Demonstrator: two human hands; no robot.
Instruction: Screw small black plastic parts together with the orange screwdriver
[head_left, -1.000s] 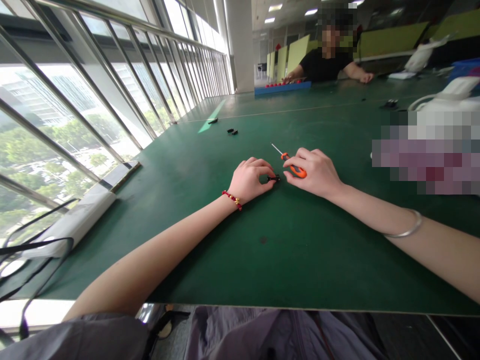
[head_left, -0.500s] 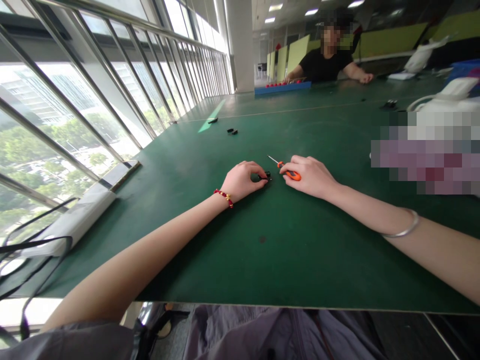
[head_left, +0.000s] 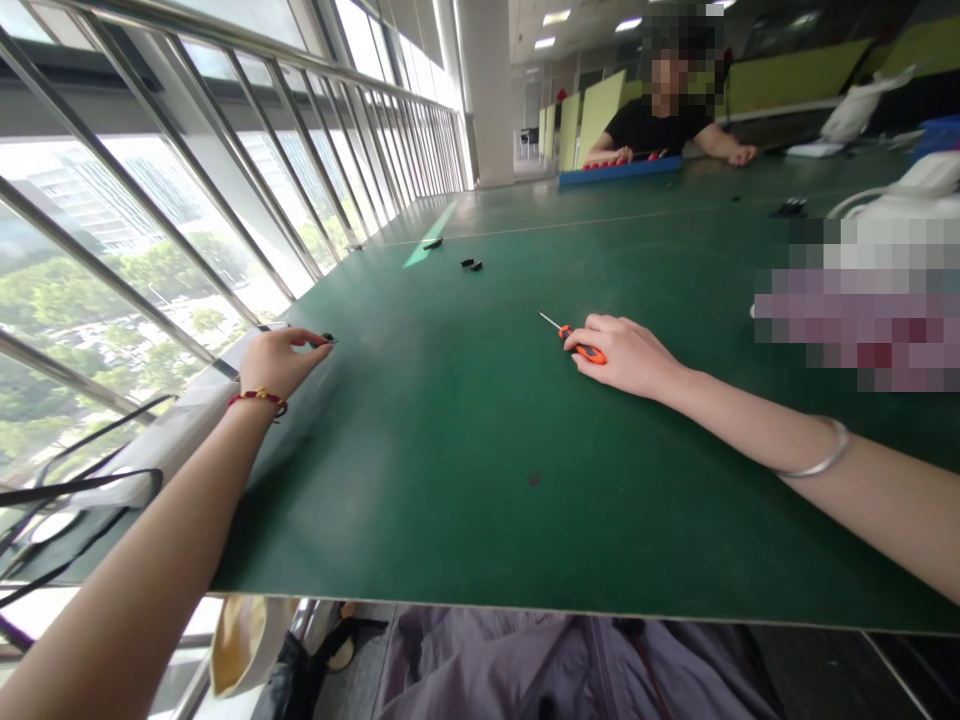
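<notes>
My left hand (head_left: pixel 281 362) is over the left part of the green table (head_left: pixel 450 450), beside the long white casing. Its fingers pinch a small black part (head_left: pixel 328 339), whose exact kind is too small to tell. Near the middle of the table, my right hand (head_left: pixel 622 350) is closed around the orange and black handle of a screwdriver (head_left: pixel 592 353). The screwdriver's thin metal shaft points away to the upper left. Part of its handle is hidden under my fingers.
Small black pieces (head_left: pixel 471 264) lie farther back, with another black piece (head_left: pixel 433 244) beyond them. A long white casing (head_left: pixel 187 425) and black straps run along the left railing. Across the table sits a person (head_left: pixel 660 130) behind a blue tray (head_left: pixel 619 174) with red items.
My left hand has swung from the table's middle to the left, carrying the small black part. My right hand keeps the screwdriver in place. The blue tray has shifted right.
</notes>
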